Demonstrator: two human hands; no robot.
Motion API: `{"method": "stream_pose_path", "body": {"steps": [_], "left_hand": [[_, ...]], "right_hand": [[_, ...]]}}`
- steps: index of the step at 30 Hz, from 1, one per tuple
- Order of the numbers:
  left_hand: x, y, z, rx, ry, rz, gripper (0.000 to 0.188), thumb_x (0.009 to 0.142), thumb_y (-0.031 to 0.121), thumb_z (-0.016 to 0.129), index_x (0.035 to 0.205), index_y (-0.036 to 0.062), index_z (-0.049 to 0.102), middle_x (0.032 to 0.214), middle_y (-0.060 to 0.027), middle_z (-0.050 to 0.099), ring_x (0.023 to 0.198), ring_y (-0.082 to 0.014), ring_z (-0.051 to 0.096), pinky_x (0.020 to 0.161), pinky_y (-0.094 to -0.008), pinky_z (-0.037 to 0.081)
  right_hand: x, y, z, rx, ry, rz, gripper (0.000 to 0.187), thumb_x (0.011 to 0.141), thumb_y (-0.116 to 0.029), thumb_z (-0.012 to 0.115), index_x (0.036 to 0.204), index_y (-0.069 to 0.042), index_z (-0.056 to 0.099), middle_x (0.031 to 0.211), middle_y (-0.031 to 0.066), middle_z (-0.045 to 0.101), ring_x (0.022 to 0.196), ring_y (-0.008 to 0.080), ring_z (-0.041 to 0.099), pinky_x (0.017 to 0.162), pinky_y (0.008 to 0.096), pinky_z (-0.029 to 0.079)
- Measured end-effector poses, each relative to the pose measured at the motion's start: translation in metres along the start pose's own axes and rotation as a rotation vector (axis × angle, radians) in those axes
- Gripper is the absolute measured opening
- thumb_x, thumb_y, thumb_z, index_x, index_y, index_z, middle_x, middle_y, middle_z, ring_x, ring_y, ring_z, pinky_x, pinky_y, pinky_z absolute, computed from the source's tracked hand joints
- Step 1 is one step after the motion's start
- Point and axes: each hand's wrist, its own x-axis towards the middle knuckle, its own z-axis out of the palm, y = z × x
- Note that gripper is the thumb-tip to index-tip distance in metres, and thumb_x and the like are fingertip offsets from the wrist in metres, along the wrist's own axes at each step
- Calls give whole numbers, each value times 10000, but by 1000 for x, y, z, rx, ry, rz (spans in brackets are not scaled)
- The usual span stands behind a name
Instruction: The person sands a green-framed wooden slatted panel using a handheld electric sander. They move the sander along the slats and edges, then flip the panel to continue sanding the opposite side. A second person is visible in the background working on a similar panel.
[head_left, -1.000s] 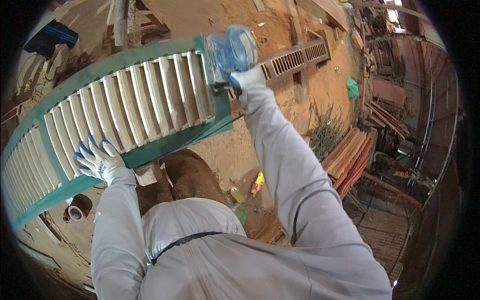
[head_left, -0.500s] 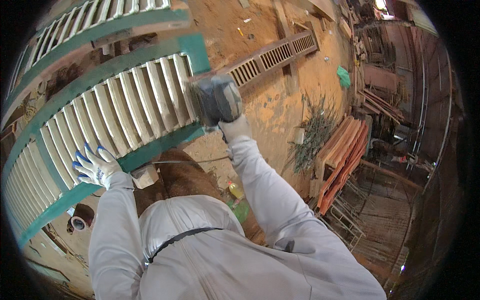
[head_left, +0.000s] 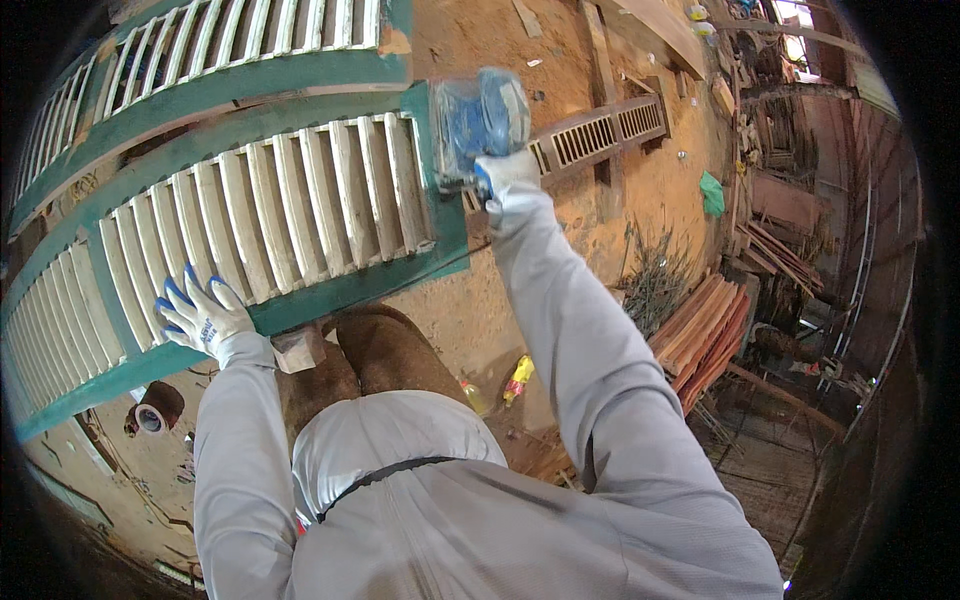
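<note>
In front of me lies a louvred shutter [head_left: 268,220] with whitish slats and a green frame. My left hand [head_left: 208,316], in a white glove with blue fingertips, rests on its near edge. Those fingers are spread over the frame and lower slat ends. My right hand [head_left: 513,181], gloved too, is closed round a blue power sander [head_left: 470,128], which is smeared by motion. The sander is at the shutter's right end, over the green end rail. Its underside and exact contact are hidden. A thin cord runs from near my right hand along the shutter's near edge.
Another green-framed shutter [head_left: 245,75] lies beyond. At the far right are a long brown slatted panel [head_left: 585,142] and stacked reddish boards [head_left: 700,330]. A yellow bottle [head_left: 518,381] stands on the ground near my body. A wood block [head_left: 299,350] sits under the near edge.
The sander in my right hand has moved away from me and slightly right, from the slat ends onto the end rail. My left hand stays on the near edge. The view has shifted slightly.
</note>
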Motion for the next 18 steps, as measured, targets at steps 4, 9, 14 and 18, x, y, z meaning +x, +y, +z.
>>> {"method": "stream_pose_path", "body": {"steps": [4,9,14,18], "left_hand": [[0,-2,0,48,-33,-31,498,992,396,561,1474,272,534,1622,-84,384,1525,-392,269,1216,-638,140],[-2,3,1,36,-33,-17,511,991,402,563,1484,274,521,1624,-86,380,1527,-390,265,1214,-641,140],[-4,1,-1,26,-12,-20,512,998,415,554,1491,288,509,1630,-77,372,1532,-382,260,1216,-642,139],[-2,-2,2,29,-19,-12,516,1003,423,536,1503,309,490,1632,-64,373,1534,-378,262,1214,-648,147]], "right_hand": [[-101,24,-20,-96,45,36,371,699,-169,836,1010,14,751,901,141,753,827,243,733,738,376,572],[-171,102,-12,-43,-73,224,530,731,-237,802,1215,-51,692,1129,222,739,1122,357,698,948,422,541],[-155,48,-13,-104,-94,61,545,721,-281,825,1201,-56,698,1138,229,735,1135,362,691,963,428,539],[-72,-4,-7,-190,-33,-30,443,748,-255,802,1117,-23,719,1094,225,747,1064,353,717,911,424,554]]}}
